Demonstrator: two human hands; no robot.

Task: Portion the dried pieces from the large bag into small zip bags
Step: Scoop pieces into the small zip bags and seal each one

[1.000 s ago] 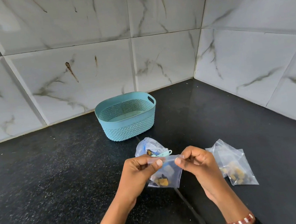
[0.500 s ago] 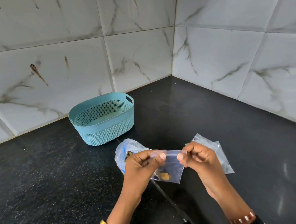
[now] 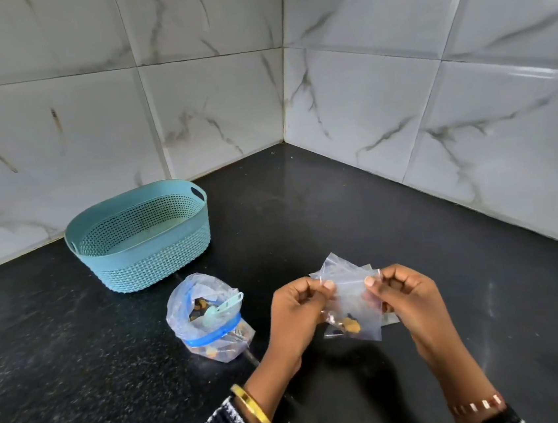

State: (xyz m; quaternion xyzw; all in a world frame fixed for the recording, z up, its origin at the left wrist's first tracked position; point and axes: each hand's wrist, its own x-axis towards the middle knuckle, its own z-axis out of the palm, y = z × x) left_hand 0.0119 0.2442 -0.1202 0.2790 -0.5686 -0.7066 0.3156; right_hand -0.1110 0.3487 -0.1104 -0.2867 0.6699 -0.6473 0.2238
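Marble-patterned tiles [image 3: 211, 108] are covering the two walls that are meeting in a corner, and a black speckled counter [image 3: 62, 354] is running below them. On this counter, near the back wall, a teal perforated basket [image 3: 144, 256] is standing upright. Just in front of it and a little to the right, the large bag [image 3: 206, 322] is sitting with its mouth open; a blue zip band is showing around it, brown and yellow dried pieces are lying inside, and a small teal scoop [image 3: 224, 308] is leaning out of the opening.

To the right of the large bag, well apart from it, the person is holding a small zip bag [image 3: 351, 307] above the counter. The left hand [image 3: 297, 316] is pinching the top left corner of it between thumb and curled fingers, and the right hand [image 3: 405, 296] is pinching the top right corner in the same way, so the zip edge is lying stretched between the two thumbs. A few dried pieces [image 3: 348, 324] are resting at the bottom of this bag. Behind it, more clear small bags [image 3: 336, 264] are showing, partly hidden. A gold bangle is sitting on the left wrist and a beaded bracelet on the right one.
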